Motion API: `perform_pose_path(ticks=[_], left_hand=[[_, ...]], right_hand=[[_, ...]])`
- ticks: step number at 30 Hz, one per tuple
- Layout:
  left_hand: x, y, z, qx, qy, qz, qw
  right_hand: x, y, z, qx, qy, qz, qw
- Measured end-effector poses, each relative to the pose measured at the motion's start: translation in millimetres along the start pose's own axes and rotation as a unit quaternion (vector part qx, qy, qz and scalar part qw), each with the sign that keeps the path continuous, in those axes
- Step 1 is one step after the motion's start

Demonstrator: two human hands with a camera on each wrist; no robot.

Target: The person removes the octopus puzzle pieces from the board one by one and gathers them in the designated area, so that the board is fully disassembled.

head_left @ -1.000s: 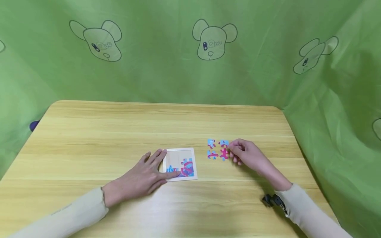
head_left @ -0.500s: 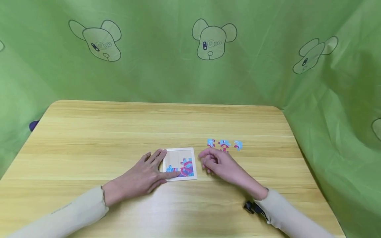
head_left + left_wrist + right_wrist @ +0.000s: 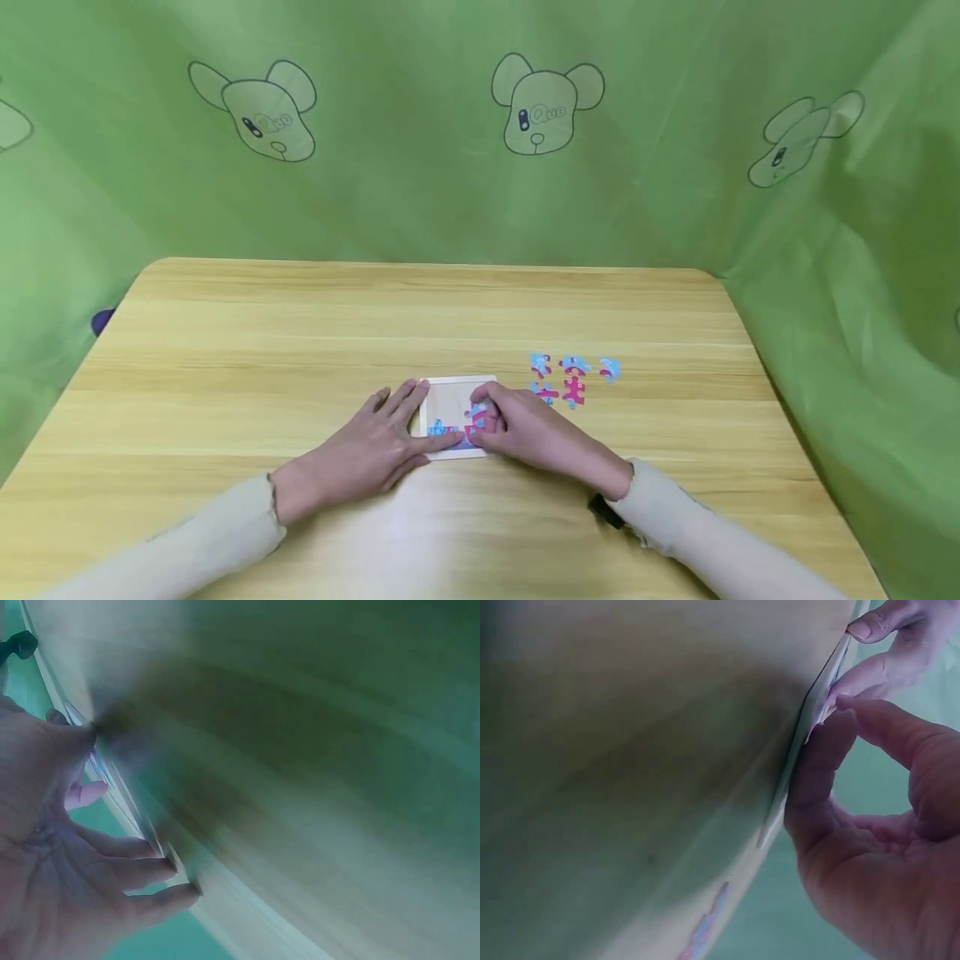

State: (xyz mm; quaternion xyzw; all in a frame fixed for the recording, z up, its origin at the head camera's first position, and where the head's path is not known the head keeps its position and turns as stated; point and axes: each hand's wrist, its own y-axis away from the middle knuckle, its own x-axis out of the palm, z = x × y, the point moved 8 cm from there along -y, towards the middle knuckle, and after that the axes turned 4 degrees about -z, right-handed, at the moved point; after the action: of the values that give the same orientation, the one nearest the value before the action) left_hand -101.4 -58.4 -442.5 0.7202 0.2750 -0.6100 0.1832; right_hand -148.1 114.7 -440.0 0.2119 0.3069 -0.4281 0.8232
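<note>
A small square puzzle tray [image 3: 450, 381] with a pale rim lies on the table, picture pieces along its bottom and right side. My left hand [image 3: 367, 446] spreads flat across the tray's left edge. Its index finger reaches over the bottom row of pieces, and three fingertips rest at the upper left corner. My right hand [image 3: 536, 429] bends over the tray's right side, thumb and index finger about a blue and red puzzle piece [image 3: 477, 413]. In the right wrist view, the right thumb and index fingertips [image 3: 843, 705] nearly meet at the tray's surface; the contact itself is partly hidden.
Several loose puzzle pieces [image 3: 573, 392] lie in two rows to the right of the tray, close behind the right hand. The wooden table [image 3: 337, 325] backs onto a green curtain [image 3: 405, 167]. A black wrist device [image 3: 606, 511] hangs below the right cuff.
My right hand has moved left from the loose pieces onto the tray's right side, uncovering the loose pieces. The left hand keeps its place on the tray. The head view has shifted slightly.
</note>
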Motion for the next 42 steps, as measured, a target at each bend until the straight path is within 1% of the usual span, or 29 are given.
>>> perform_pose_path(ticks=[6,9,14,18,24,29,32,38,42], left_hand=[[-1.1,-0.5,-1.7,0.001,-0.030,-0.014,0.9995],[-1.5,0.1,-1.6,0.001,-0.028,-0.017,0.9995],[-1.1,0.6,-1.1,-0.004,-0.012,-0.016,0.9998],[1.0,0.6,-1.4,-0.008,-0.004,-0.006,0.9999],[3.4,0.2,-2.3,-0.014,-0.003,0.009,0.9999],[2.7,-1.0,-4.5,-0.011,-0.003,0.012,0.9999],[0.9,-3.5,-7.3,-0.007,-0.018,0.015,0.9997],[-4.9,-10.6,-15.7,-0.002,-0.059,0.035,0.9977],[-9.0,-15.4,-20.0,-0.009,-0.081,0.047,0.9956]], right_hand=[[0.0,1.2,-1.4,0.030,0.010,0.008,0.9995],[0.7,0.9,-2.4,0.042,0.008,0.012,0.9990],[1.7,0.8,-4.6,0.060,-0.001,0.018,0.9980],[0.6,1.3,-6.7,0.072,0.012,0.006,0.9973],[-2.8,1.9,-4.0,0.066,0.038,-0.023,0.9968],[-5.6,2.2,-1.2,0.037,0.048,-0.029,0.9978],[-8.0,2.3,-1.1,0.024,0.051,-0.029,0.9980],[-9.4,-0.6,-5.9,0.028,0.021,-0.011,0.9993],[-9.4,-1.7,-7.6,0.024,0.009,0.003,0.9997]])
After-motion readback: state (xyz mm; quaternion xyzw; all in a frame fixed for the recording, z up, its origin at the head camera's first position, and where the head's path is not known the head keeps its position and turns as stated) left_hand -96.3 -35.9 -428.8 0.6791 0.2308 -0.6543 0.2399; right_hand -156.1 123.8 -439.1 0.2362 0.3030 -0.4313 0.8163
